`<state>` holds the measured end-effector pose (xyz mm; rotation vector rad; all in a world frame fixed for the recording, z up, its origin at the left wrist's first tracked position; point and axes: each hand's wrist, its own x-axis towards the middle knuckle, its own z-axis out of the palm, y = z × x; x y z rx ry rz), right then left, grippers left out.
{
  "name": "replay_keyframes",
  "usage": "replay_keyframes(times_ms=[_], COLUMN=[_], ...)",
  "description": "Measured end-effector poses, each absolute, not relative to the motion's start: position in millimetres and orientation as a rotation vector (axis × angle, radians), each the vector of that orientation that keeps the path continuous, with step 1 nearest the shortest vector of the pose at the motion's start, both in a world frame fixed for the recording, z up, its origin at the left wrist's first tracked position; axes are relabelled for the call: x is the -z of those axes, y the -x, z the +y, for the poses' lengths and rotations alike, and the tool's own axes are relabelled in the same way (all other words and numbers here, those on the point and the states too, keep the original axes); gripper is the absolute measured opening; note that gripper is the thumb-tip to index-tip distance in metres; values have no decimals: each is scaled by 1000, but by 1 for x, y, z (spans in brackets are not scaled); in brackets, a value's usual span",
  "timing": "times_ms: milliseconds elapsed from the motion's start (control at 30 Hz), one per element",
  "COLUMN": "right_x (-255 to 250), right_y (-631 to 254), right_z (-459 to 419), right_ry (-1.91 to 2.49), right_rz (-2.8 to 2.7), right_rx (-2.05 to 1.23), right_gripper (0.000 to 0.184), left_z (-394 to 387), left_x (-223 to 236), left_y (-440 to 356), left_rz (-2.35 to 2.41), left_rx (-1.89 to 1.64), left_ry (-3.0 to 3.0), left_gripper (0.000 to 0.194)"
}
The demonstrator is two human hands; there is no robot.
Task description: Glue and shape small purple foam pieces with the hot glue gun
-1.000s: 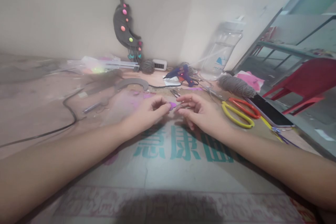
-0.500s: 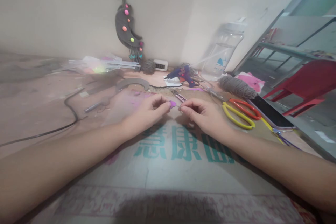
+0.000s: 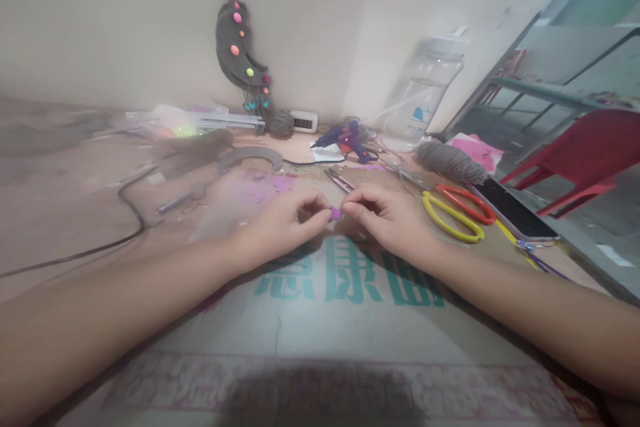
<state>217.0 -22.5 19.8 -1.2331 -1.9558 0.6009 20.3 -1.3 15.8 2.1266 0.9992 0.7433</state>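
Between the fingertips of my left hand (image 3: 300,220) is a small purple piece (image 3: 336,213), perhaps felt or paper, held in a pinch. My right hand (image 3: 383,213) is closed in a pinch too, its fingertips right at the piece's right edge. A thin strand ran from the piece into those right fingers half a second ago; now the fingers mostly cover it. Just beyond my hands lies a cutter or pair of tweezers (image 3: 340,180), its kind unclear. More purple scraps (image 3: 283,183) lie behind my left hand.
A blue glue gun (image 3: 345,141), a water bottle (image 3: 423,97) and a grey yarn ball (image 3: 281,125) stand near the wall. At right are scissors (image 3: 453,217), grey yarn (image 3: 450,161) and a phone (image 3: 517,210). A decorated grey crescent (image 3: 233,47) hangs on the wall. A black cable (image 3: 133,213) curves at left.
My hands have come closer together, and the purple piece has moved slightly right and down to my right fingertips. Less of the strand shows. The view has shifted slightly.
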Motion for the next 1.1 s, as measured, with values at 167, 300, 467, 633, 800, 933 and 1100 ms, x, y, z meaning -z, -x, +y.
replay_keyframes(times_ms=[167,300,467,633,800,933,1100], right_x=[-21,-22,-20,-17,-18,-18,-16], right_y=[-216,-217,-216,-216,-215,-214,-215], right_z=[-23,-22,-21,-19,-19,-20,-20], right_ry=[1196,1193,1231,1248,1283,1284,1240], right_rz=[-2017,-2021,-1937,-1767,-1677,-1670,-1684], right_rx=[-524,-515,-800,-1173,-1189,-1180,-1160], right_gripper=[15,13,16,24,24,26,29], left_z=[-1,-2,-2,0,2,3,4], left_x=[-14,-15,-16,-16,-13,-11,-13], left_y=[-20,-20,-20,-19,-19,-19,-21], left_rz=[1000,995,988,980,942,938,956], left_rx=[-733,-713,-730,-755,-735,-730,-777], left_ry=[-2156,-2145,-2088,-2029,-2032,-2017,-1924], left_gripper=[21,20,21,25,31,34,29])
